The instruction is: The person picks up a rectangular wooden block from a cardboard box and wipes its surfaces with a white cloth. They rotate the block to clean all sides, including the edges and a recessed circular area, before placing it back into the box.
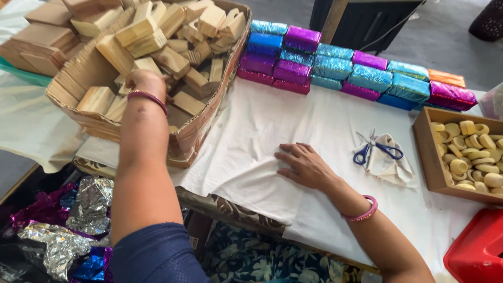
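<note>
head view: the left hand reaches into the cardboard box at about ten o'clock in the frame, its fingers down among the wooden blocks piled inside. the fingers are hidden behind the back of the hand, so i cannot tell whether they are closed on a block or only touching the pile. a dark red bangle sits on that wrist.

the right hand lies near the centre, palm down and flat, fingers spread loosely toward nine o'clock on the white cloth; it holds nothing. a pink bangle circles its wrist.

at three o'clock from the right hand, near it but not touching, blue-handled scissors rest on a small crumpled cloth. further toward three o'clock stands a shallow wooden tray filled with pale yellow rings. at twelve to two o'clock a row of foil-wrapped blocks in blue, purple and teal is stacked along the far edge of the cloth, just beside the cardboard box. at eight o'clock, below the table edge, lie crumpled foil sheets. a red plastic thing shows at five o'clock.
</note>
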